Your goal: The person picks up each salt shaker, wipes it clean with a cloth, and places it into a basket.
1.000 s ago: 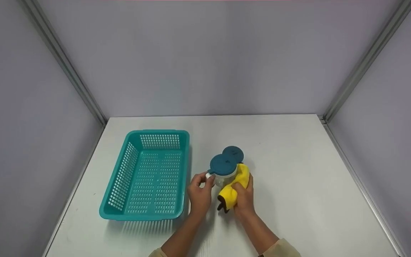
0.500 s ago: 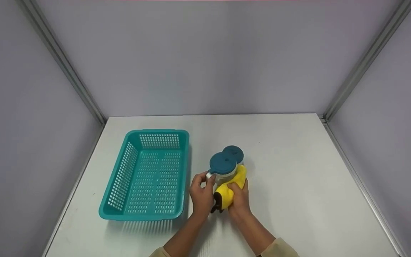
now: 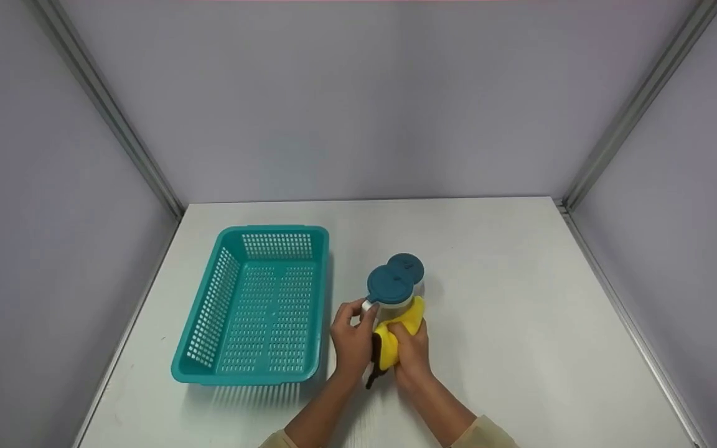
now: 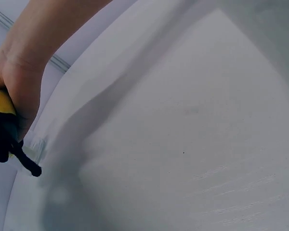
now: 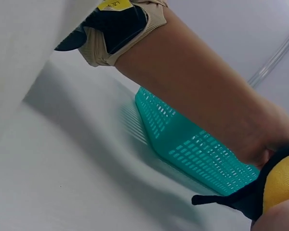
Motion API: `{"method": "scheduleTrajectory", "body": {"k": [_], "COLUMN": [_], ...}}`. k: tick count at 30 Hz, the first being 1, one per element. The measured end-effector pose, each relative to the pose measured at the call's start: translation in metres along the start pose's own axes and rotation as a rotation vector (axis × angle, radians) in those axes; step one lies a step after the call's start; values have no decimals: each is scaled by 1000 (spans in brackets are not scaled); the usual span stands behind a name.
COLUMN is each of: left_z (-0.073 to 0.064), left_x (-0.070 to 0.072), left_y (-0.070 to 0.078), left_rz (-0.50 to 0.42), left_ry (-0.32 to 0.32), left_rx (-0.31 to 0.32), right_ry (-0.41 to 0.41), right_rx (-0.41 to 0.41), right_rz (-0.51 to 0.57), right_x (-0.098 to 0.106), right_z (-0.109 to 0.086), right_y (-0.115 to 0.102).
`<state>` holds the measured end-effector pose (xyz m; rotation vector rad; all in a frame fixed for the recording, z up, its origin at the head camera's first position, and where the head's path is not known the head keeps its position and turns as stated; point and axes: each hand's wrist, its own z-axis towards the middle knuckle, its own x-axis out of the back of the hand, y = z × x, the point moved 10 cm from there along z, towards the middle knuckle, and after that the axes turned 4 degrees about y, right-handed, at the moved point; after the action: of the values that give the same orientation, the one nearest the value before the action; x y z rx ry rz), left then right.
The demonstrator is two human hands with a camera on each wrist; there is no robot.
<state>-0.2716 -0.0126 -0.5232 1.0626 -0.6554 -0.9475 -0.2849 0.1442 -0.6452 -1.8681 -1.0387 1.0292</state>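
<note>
In the head view, a clear jar with a round blue lid (image 3: 389, 284) stands just right of the basket. My left hand (image 3: 352, 341) pinches the white handle on its left side. A yellow cloth with dark trim (image 3: 389, 343) is bunched in my right hand (image 3: 412, 353), which holds it against the jar's near right side. Most of the jar's body is hidden behind the cloth and hands. The dark end of the cloth (image 4: 9, 134) hangs down in the left wrist view. The yellow part of the cloth (image 5: 283, 180) shows at the right edge of the right wrist view.
Behind the jar is a second container with a smaller blue lid (image 3: 408, 266), partly overlapped in the head view. A teal perforated basket (image 3: 246, 378) sits on the left of the white table (image 3: 520, 323). Grey panels wall the table's back and sides.
My right hand has moved the cloth left and toward me along the jar, and its dark end now hangs lower. My left hand has stayed on the handle, shifting only slightly.
</note>
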Motion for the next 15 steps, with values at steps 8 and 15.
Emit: {"method": "scheduleTrajectory", "body": {"k": [8,15], "left_z": [2,3], "left_x": [3,-8], "left_y": [-4,-41], "left_rz": [-19,-55], "left_ry": [-26,-125], "left_rx": [15,117], "right_ry": [49,-10], "right_rx": [41,41], "right_rz": [-213,-219], "right_x": [14,32], "right_z": [1,17], "right_y": [-3,-11]}}
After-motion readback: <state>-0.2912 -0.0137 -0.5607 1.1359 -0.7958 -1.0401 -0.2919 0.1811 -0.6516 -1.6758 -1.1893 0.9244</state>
